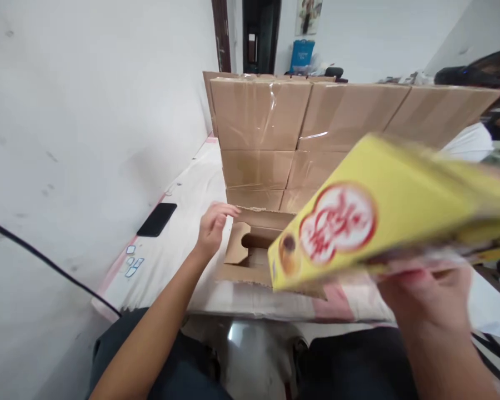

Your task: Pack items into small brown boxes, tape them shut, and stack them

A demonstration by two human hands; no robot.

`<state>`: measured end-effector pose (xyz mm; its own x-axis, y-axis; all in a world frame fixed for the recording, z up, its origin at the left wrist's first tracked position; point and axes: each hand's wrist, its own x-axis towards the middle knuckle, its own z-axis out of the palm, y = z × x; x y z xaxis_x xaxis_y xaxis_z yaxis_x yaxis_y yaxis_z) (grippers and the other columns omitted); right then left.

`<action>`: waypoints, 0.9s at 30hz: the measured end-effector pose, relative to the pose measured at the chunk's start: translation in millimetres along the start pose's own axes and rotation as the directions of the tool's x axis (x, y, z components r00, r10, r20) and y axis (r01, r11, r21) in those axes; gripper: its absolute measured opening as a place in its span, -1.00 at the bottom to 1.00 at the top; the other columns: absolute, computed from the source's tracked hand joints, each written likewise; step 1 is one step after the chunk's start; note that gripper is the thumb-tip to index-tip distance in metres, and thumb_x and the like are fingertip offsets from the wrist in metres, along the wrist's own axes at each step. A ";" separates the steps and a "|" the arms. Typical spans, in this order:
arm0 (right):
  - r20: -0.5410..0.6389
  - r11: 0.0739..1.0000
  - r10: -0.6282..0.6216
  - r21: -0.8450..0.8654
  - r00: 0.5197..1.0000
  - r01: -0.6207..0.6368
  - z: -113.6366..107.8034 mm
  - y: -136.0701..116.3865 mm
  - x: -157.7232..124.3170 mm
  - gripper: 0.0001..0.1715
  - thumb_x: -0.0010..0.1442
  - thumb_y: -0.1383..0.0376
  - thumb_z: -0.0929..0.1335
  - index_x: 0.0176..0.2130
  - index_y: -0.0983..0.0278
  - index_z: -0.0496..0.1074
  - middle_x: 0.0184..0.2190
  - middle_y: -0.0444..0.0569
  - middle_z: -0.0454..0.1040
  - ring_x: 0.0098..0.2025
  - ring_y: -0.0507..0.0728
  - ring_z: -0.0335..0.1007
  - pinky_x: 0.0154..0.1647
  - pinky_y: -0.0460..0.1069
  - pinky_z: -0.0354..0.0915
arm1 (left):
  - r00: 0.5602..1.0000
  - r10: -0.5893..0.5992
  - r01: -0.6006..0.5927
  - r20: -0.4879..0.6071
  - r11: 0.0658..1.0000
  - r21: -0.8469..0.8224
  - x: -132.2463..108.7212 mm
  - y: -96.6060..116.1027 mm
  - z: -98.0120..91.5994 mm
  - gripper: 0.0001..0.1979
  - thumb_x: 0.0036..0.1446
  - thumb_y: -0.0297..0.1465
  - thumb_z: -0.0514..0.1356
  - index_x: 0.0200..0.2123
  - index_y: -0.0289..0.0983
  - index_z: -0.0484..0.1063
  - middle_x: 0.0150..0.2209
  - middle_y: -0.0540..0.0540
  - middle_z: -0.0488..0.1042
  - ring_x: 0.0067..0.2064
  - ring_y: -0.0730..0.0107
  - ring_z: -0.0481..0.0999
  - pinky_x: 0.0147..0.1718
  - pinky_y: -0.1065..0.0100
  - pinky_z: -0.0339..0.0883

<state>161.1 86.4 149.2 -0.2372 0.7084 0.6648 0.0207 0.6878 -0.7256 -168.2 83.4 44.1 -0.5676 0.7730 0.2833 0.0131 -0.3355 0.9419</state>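
My right hand [431, 291] grips a yellow printed carton [400, 194] from underneath. A white emblem with red lettering marks the carton, which is tilted and blurred by motion. Its lower left end hangs over an opened cardboard box [283, 218] and covers part of it. Inside that box, at its left end, sits a cardboard insert with a rounded cutout [235, 244]. Beside the box's left back corner is my left hand [214, 225], fingers stretched toward the rim and thumb apart. Whether its fingertips touch the cardboard I cannot tell.
Taped brown boxes [258, 114] form a wall behind the opened box. A black phone [157, 219] lies on the white cloth [195, 194] at the left. A white wall [87, 111] borders the left side, crossed by a black cable [45, 260].
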 end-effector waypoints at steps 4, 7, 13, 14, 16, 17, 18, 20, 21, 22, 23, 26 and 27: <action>0.031 0.996 -0.002 -0.090 1.000 0.005 19.1 -6.2 38.4 -0.46 0.10 0.07 0.52 0.07 0.01 0.44 -0.03 -0.03 0.56 -0.02 0.28 0.54 -0.01 0.23 0.51 | 0.727 0.145 -0.374 0.671 0.903 0.210 -8.6 21.5 1.2 -0.74 0.11 -0.15 0.26 -0.48 -0.20 0.52 -0.17 -0.20 0.57 -0.07 0.07 0.36 0.11 0.02 0.21; 0.274 0.948 0.178 -0.306 0.945 -0.090 37.2 -5.3 53.2 -0.45 0.10 0.12 0.52 0.06 0.14 0.41 -0.05 0.00 0.57 -0.08 0.27 0.55 -0.10 0.15 0.49 | 0.619 0.284 -0.643 0.732 0.718 0.265 -7.3 20.9 -1.7 -0.54 0.33 -0.15 -0.04 -0.49 -0.21 0.47 0.06 -0.19 0.49 -0.01 0.07 0.25 0.08 -0.04 0.17; 0.363 0.661 0.415 -0.751 0.834 -0.003 48.1 6.9 55.8 -0.52 0.18 0.07 0.41 0.01 0.26 0.42 -0.21 0.07 0.59 -0.27 0.26 0.52 -0.30 0.06 0.34 | 0.585 0.405 -0.712 0.703 0.671 0.206 -7.9 5.9 -25.3 -0.47 0.41 -0.17 -0.20 -0.43 -0.23 0.41 0.05 -0.15 0.56 -0.09 0.18 0.35 -0.04 0.03 0.18; 0.357 0.623 0.423 -0.782 0.833 0.019 47.6 8.9 56.1 -0.51 0.19 0.06 0.40 0.02 0.27 0.41 -0.22 0.08 0.59 -0.29 0.25 0.51 -0.33 0.04 0.31 | 0.552 0.383 -0.716 0.740 0.673 0.186 -10.6 5.8 -26.9 -0.51 0.41 -0.17 -0.19 -0.31 -0.23 0.46 0.05 -0.15 0.57 -0.10 0.20 0.39 -0.03 0.04 0.17; 0.363 0.558 0.434 -0.827 0.825 0.071 46.4 11.7 56.6 -0.50 0.19 0.06 0.38 0.02 0.28 0.40 -0.26 0.08 0.58 -0.32 0.25 0.49 -0.37 0.02 0.25 | 0.468 0.359 -0.746 0.808 0.650 0.144 -17.1 8.7 -26.7 -0.56 0.42 -0.19 -0.17 -0.03 -0.22 0.45 0.09 -0.15 0.56 -0.08 0.23 0.44 0.00 0.07 0.17; 0.380 0.536 0.442 -0.838 0.813 0.101 46.0 12.2 56.5 -0.51 0.19 0.06 0.38 0.02 0.28 0.40 -0.29 0.06 0.58 -0.33 0.24 0.48 -0.39 0.01 0.23 | 0.420 0.350 -0.771 0.838 0.624 0.126 -20.3 11.4 -25.3 -0.56 0.43 -0.21 -0.17 0.06 -0.22 0.41 0.08 -0.14 0.56 -0.08 0.24 0.45 0.01 0.08 0.17; 0.406 0.525 0.450 -0.841 0.795 0.132 45.7 12.1 55.7 -0.53 0.20 0.06 0.37 0.01 0.27 0.39 -0.31 0.05 0.57 -0.34 0.24 0.47 -0.40 -0.01 0.21 | 0.377 0.340 -0.800 0.861 0.589 0.118 -23.3 14.5 -23.8 -0.56 0.43 -0.22 -0.17 0.10 -0.21 0.39 0.04 -0.13 0.58 -0.10 0.24 0.46 0.00 0.10 0.19; 0.460 0.517 0.467 -0.835 0.755 0.189 45.8 9.9 52.4 -0.57 0.21 0.07 0.36 -0.01 0.25 0.39 -0.33 0.02 0.55 -0.37 0.21 0.46 -0.43 -0.02 0.18 | 0.338 0.347 -0.859 0.875 0.494 0.136 -28.5 20.5 -21.4 -0.57 0.41 -0.19 -0.14 0.05 -0.23 0.42 -0.10 -0.12 0.62 -0.17 0.22 0.44 -0.09 0.12 0.23; 0.480 0.510 0.470 -0.833 0.741 0.216 46.1 8.2 49.8 -0.59 0.21 0.09 0.34 -0.01 0.24 0.38 -0.33 0.02 0.55 -0.38 0.20 0.46 -0.44 -0.03 0.17 | 0.336 0.368 -0.883 0.867 0.443 0.154 -30.7 22.5 -21.2 -0.59 0.38 -0.17 -0.09 0.00 -0.24 0.43 -0.17 -0.12 0.62 -0.21 0.20 0.43 -0.16 0.13 0.24; 0.493 0.498 0.466 -0.832 0.735 0.243 46.6 6.4 46.9 -0.60 0.21 0.12 0.33 0.00 0.25 0.37 -0.31 0.02 0.55 -0.38 0.20 0.46 -0.44 -0.03 0.17 | 0.339 0.399 -0.901 0.852 0.400 0.171 -32.9 23.6 -21.6 -0.61 0.35 -0.15 -0.04 -0.04 -0.26 0.43 -0.22 -0.13 0.60 -0.24 0.19 0.41 -0.24 0.15 0.25; 0.503 0.482 0.457 -0.833 0.734 0.271 47.1 4.7 43.8 -0.59 0.21 0.15 0.32 0.02 0.26 0.35 -0.29 0.04 0.55 -0.37 0.21 0.47 -0.44 -0.02 0.18 | 0.340 0.434 -0.912 0.834 0.370 0.179 -35.1 23.7 -22.7 -0.64 0.30 -0.16 0.02 -0.07 -0.28 0.41 -0.25 -0.14 0.59 -0.28 0.20 0.40 -0.30 0.17 0.24; 0.526 0.438 0.423 -0.832 0.738 0.341 47.9 1.8 36.5 -0.52 0.19 0.20 0.30 0.09 0.27 0.31 -0.25 0.09 0.56 -0.32 0.26 0.50 -0.41 0.00 0.21 | 0.345 0.523 -0.919 0.779 0.357 0.167 -41.6 18.5 -26.9 -0.72 0.16 -0.29 0.14 -0.09 -0.30 0.36 -0.31 -0.13 0.55 -0.37 0.26 0.38 -0.43 0.22 0.22; 0.531 0.431 0.416 -0.830 0.738 0.354 47.7 1.6 35.3 -0.50 0.19 0.21 0.29 0.11 0.27 0.30 -0.24 0.09 0.56 -0.31 0.26 0.50 -0.40 0.00 0.23 | 0.352 0.550 -0.917 0.758 0.363 0.163 -43.7 15.6 -28.0 -0.71 0.12 -0.32 0.16 -0.09 -0.29 0.34 -0.32 -0.13 0.55 -0.38 0.28 0.38 -0.45 0.24 0.22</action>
<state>106.4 104.9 163.0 -0.6821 0.7251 0.0948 0.7312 0.6786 0.0701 -166.2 29.3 41.4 0.4311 0.4957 0.7539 0.6594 -0.7434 0.1117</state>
